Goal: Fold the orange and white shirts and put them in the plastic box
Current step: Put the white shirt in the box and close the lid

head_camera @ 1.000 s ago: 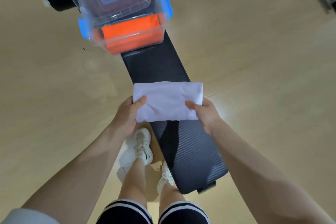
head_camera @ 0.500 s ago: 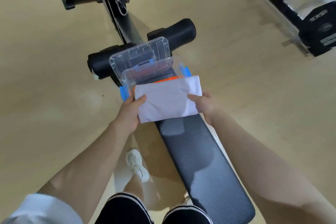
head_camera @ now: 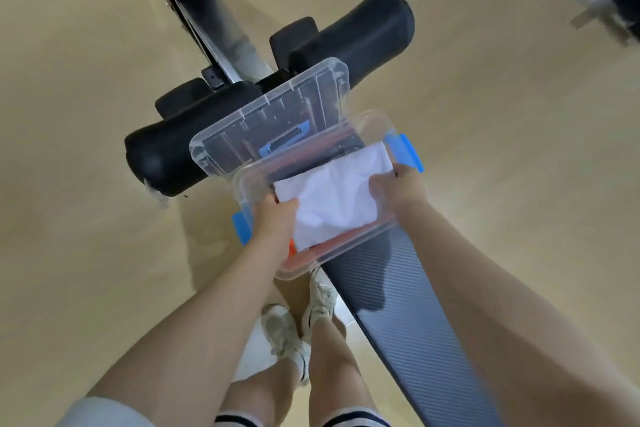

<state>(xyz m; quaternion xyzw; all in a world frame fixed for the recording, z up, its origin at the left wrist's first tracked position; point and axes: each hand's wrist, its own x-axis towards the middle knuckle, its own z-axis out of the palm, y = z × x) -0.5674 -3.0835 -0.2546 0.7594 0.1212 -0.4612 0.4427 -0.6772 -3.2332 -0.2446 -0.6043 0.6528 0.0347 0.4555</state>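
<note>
Right now the person is standing beside a black padded bench [head_camera: 408, 305] and leaning over the clear plastic box [head_camera: 349, 246] that is sitting on it. The left hand [head_camera: 275, 218] is gripping the near-left edge of the folded white shirt [head_camera: 337, 198], fingers curled round the cloth, and the right hand [head_camera: 398, 189] is pinching the shirt's right edge in the same way. Between them the white shirt is lying inside the box, filling most of its opening, with its far corner reaching toward the blue latch [head_camera: 405, 151] on the box's right side. Under the white shirt, slivers of the orange shirt [head_camera: 294, 248] are showing through the box's near wall and along its far edge, so it is lying at the bottom of the box. Another blue latch [head_camera: 242, 227] is sticking out from the box's left side, just beside the left wrist. The clear lid [head_camera: 270, 118] is resting behind the box, partly over the black foam rollers [head_camera: 349, 35] at the bench's far end. Below the box, the person's white sneakers [head_camera: 298, 322] are standing on the tan floor [head_camera: 86, 184] just left of the bench.
</note>
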